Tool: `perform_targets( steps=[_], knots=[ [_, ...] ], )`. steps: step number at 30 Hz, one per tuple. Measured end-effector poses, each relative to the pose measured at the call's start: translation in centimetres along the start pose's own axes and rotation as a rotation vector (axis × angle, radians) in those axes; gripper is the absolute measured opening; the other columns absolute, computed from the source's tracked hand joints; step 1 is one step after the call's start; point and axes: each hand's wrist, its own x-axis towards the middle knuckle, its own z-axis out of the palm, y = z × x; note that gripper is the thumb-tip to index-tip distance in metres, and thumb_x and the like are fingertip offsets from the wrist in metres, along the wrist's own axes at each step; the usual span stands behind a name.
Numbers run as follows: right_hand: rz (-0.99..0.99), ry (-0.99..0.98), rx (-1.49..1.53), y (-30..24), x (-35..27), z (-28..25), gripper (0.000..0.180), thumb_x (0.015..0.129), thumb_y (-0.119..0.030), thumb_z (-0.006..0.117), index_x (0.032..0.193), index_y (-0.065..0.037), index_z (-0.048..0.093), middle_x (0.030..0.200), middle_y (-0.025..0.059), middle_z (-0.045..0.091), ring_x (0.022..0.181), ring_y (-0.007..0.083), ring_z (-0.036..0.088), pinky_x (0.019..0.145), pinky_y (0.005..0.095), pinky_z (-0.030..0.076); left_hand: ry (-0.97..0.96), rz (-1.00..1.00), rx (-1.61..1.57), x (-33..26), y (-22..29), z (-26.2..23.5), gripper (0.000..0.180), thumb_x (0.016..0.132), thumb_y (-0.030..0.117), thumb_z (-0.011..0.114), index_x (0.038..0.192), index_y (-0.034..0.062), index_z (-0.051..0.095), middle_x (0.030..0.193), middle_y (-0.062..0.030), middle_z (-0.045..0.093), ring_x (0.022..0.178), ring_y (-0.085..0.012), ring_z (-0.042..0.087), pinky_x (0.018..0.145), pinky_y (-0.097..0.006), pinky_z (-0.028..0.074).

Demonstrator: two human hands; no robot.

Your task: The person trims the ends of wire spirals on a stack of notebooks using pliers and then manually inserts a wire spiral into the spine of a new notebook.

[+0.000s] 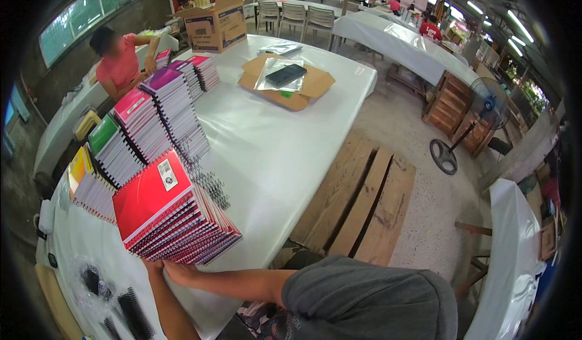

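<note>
A tall stack of red-covered spiral notebooks (154, 188) stands on the near left of the table, its coil-bound edges turned toward me. At its lower near edge, my left hand (153, 265) and my right hand (180, 273) are close together, up against the bottom of the stack. The fingers of both hands are hidden by the notebooks and the hands themselves, so their grip does not show. Loose wire coils (209, 185) lie against the stack's far right side. Black binding coils (132, 313) rest on the table to the left of my left forearm.
Behind stand stacks with yellow (79, 167), green (106, 134), pink (133, 103) and purple (163, 79) covers. A person (118, 64) sits beyond them. A phone (286, 74) lies on plastic over flattened cardboard (318, 85). Nearby are a carton (215, 31), wooden pallet (357, 200) and fan (488, 103).
</note>
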Motion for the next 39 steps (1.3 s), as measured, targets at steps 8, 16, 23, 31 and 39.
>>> perform_targets(
  steps=[8,16,23,31,39],
  knots=[
    [0.093,-0.145,0.389,0.1,-1.4,-3.5,0.042,0.092,-0.019,0.035,0.127,0.005,0.041,0.127,0.0258,0.048,0.115,0.0394,0.048,0.099,0.0472,0.035,0.012,0.236,1.464,-6.0,0.1,9.2,0.051,0.086,0.031,0.053,0.123,-0.0041,0.049,0.127,-0.0208,0.051,0.114,-0.0339,0.047,0.100,-0.041,0.033],
    [-0.266,-0.010,0.338,3.0,-3.9,-3.0,0.080,0.076,-0.005,0.057,0.142,0.004,0.011,0.134,0.0302,0.037,0.125,0.0406,0.037,0.105,0.0432,0.029,-0.051,0.307,1.562,-9.3,0.0,15.6,0.048,0.088,0.037,0.045,0.116,-0.0019,0.053,0.122,-0.0244,0.050,0.111,-0.0420,0.044,0.094,-0.048,0.032],
    [-0.170,-0.227,0.502,2.8,-6.0,-7.2,0.071,0.080,-0.012,0.052,0.140,0.006,0.019,0.136,0.0293,0.035,0.127,0.0397,0.035,0.106,0.0403,0.028,-0.080,0.204,1.746,-15.1,-0.3,21.7,0.053,0.088,0.045,0.042,0.115,0.0007,0.053,0.122,-0.0199,0.051,0.113,-0.0383,0.042,0.094,-0.048,0.031],
    [-0.037,-0.303,0.756,3.0,-6.7,-8.1,0.065,0.085,-0.026,0.050,0.138,0.003,0.027,0.123,0.0255,0.047,0.112,0.0358,0.045,0.099,0.0419,0.032,0.069,0.233,1.689,-18.4,-1.7,25.7,0.050,0.086,0.039,0.046,0.116,-0.0001,0.052,0.119,-0.0193,0.052,0.108,-0.0378,0.044,0.090,-0.047,0.033],
    [-0.100,-0.282,0.795,3.1,-7.6,-8.5,0.054,0.086,-0.025,0.050,0.133,-0.001,0.038,0.127,0.0199,0.049,0.120,0.0307,0.045,0.103,0.0365,0.031,0.057,0.380,1.875,-21.5,-2.8,25.7,0.045,0.082,0.024,0.055,0.121,0.0018,0.048,0.122,-0.0160,0.050,0.107,-0.0344,0.043,0.089,-0.045,0.033]
  ],
)
